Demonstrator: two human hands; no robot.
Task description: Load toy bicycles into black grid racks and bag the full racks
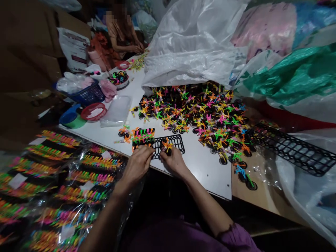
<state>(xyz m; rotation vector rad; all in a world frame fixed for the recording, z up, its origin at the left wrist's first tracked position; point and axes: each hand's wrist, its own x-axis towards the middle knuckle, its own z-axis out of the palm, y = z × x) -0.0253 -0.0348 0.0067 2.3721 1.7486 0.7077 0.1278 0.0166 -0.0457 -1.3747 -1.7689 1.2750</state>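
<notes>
A black plastic grid [170, 144] lies on the white board, with its left part packed with rows of tiny neon toy bicycles [143, 137]. My left hand [138, 162] grips the grid's near edge just below those rows. My right hand [172, 161] pinches one orange-framed toy bicycle [166, 145] against the grid's open cells. A loose heap of similar toy bicycles [194, 112] spreads across the white board [204, 171] beyond my hands. A few stray bicycles [124, 133] lie left of the grid.
Clear bags of filled grids [60, 182] are piled at left. A second black grid [294, 148] lies at right. Large plastic sacks [191, 45] rise behind the heap. A seated person [122, 35] works at the far end, near a blue basket [91, 92] and bowls.
</notes>
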